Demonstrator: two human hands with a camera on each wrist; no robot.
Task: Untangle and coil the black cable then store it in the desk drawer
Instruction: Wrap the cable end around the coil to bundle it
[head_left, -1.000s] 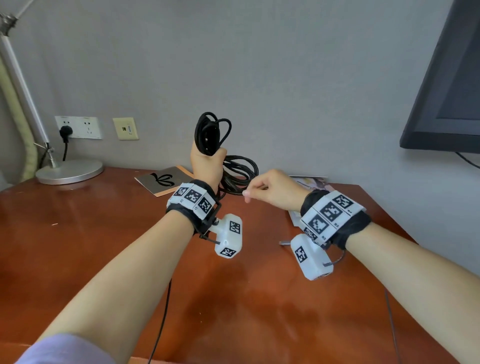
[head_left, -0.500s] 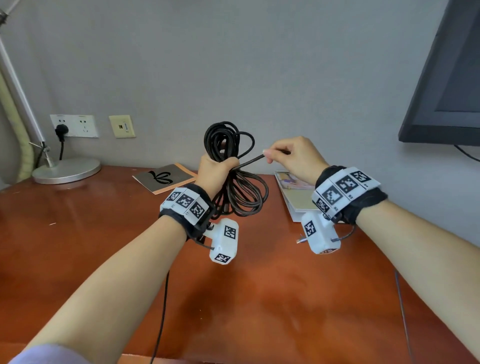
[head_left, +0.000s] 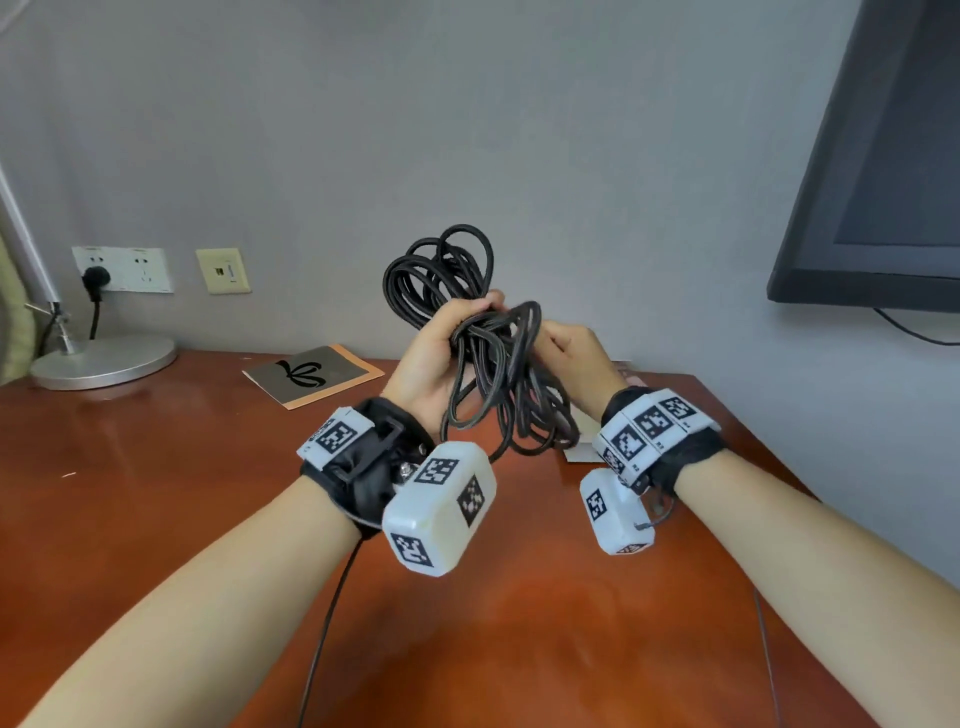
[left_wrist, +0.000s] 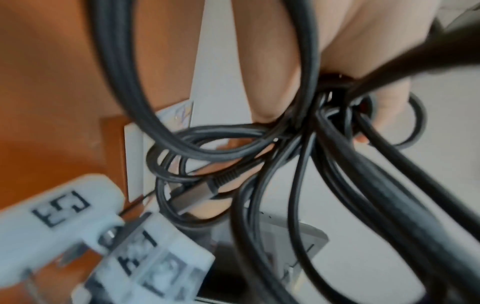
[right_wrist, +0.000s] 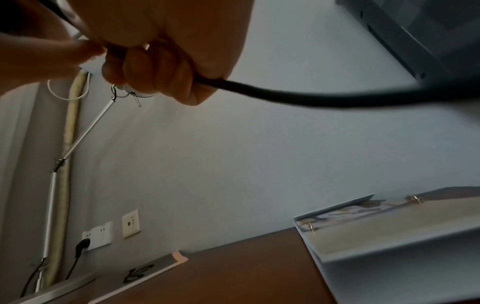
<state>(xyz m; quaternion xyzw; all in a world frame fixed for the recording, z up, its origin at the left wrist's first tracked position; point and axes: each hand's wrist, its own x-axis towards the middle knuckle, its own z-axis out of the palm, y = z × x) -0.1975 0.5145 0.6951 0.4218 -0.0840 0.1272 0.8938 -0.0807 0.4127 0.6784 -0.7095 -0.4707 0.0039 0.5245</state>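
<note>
Left hand (head_left: 434, 358) gripped black cable (head_left: 483, 358) bundle at middle, held above desk (head_left: 156, 493); loops stood above fist, others hung below; right hand (head_left: 571, 351) clenched round one strand beside bundle; booklet (head_left: 311, 374) lay behind.

We find no readable words, brand names or numbers anywhere. The white wrist bands (head_left: 652, 434) and wrist camera housings (head_left: 439, 506) carry only black-and-white square marker patterns, with tiny print beneath them too small to read. The booklet (head_left: 311, 375) on the counter (head_left: 156, 493) bears a black looped emblem, no lettering.
</note>
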